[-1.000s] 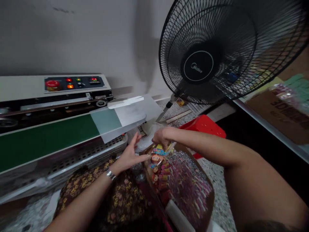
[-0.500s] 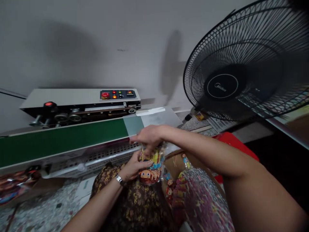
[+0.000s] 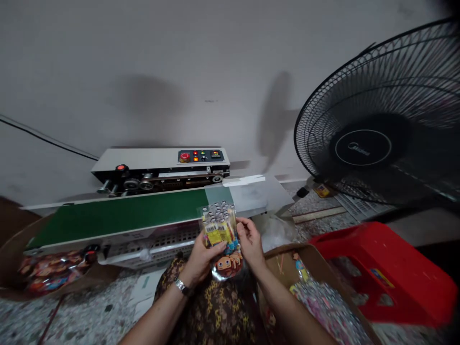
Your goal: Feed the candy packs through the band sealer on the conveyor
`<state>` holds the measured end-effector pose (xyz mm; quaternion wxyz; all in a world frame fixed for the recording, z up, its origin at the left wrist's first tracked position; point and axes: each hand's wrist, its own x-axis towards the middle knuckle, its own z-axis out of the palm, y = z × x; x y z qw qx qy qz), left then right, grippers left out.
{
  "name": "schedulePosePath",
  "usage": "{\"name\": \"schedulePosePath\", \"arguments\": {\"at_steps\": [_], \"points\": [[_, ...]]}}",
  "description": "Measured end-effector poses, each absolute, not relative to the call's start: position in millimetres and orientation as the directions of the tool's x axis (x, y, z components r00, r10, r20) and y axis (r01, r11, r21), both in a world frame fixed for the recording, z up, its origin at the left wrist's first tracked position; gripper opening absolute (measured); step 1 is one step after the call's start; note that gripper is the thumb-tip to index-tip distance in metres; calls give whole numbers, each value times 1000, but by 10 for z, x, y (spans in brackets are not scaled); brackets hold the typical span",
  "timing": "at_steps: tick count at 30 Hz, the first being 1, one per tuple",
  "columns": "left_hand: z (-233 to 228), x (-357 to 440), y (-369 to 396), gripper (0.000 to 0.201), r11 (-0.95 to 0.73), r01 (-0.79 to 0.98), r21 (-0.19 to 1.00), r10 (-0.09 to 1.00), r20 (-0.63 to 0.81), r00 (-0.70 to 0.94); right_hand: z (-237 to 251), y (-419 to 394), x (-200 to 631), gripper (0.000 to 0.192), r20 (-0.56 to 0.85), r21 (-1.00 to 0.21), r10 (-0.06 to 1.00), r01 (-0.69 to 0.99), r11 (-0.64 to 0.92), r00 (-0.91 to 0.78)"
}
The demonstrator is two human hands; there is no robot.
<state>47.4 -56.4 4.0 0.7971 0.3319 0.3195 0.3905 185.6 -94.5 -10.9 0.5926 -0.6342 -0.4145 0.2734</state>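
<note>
A clear plastic bag [image 3: 225, 247] stands in front of me, packed with cartoon figures. Orange faces show at its lower end, yellow labels with barcodes in the middle, and shiny metal-looking ends at the top. My left hand [image 3: 206, 256], with a watch on the wrist, grips the bag from the left, thumb across its front. Fingers bent, my right hand [image 3: 251, 243] pinches the bag's right edge. To the right, an open cardboard box [image 3: 283, 268] contains a heap of similar figures [image 3: 323, 299] with silvery ends.
Beyond the bag, a sealing machine [image 3: 161, 163] with lit buttons stands behind a green conveyor belt [image 3: 136, 213]. At left, another box [image 3: 68, 287] holds filled bags [image 3: 53, 273]. A red plastic stool [image 3: 398, 268] and a large black fan [image 3: 362, 148] are on the right.
My right hand has moved from over the top of the bag to its right edge, uncovering the figures' upper ends. The camera view has shifted left and up.
</note>
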Motion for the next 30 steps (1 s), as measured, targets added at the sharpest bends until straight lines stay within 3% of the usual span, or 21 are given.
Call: {"name": "schedulePosePath", "arguments": {"at_steps": [7, 14, 19, 21, 25, 28, 30], "points": [[40, 372, -439, 46, 417, -470, 778, 888, -236, 396, 13, -646, 1770, 24, 215, -928, 843, 372, 20, 493], [33, 335, -276, 43, 371, -528, 764, 921, -231, 313, -102, -373, 1594, 27, 213, -977, 693, 172, 130, 688], [-17, 273, -166, 43, 356, -554, 753, 931, -237, 277, -156, -157, 1644, 27, 167, -985, 808, 61, 161, 566], [-46, 233, -127, 42, 350, -557, 753, 935, -242, 260, -224, -13, 1791, 29, 162, -986, 796, 62, 155, 583], [-88, 134, -63, 40, 363, -543, 757, 931, -270, 246, -421, 360, 2282, 32, 138, -967, 764, 252, -34, 631], [-90, 78, -43, 41, 364, -546, 755, 931, -275, 240, -574, 590, 2580, 30, 82, -861, 765, 432, -268, 639], [-85, 59, -40, 43, 372, -545, 752, 928, -288, 237, -651, 697, 2658, 30, 70, -791, 771, 506, -344, 633]]}}
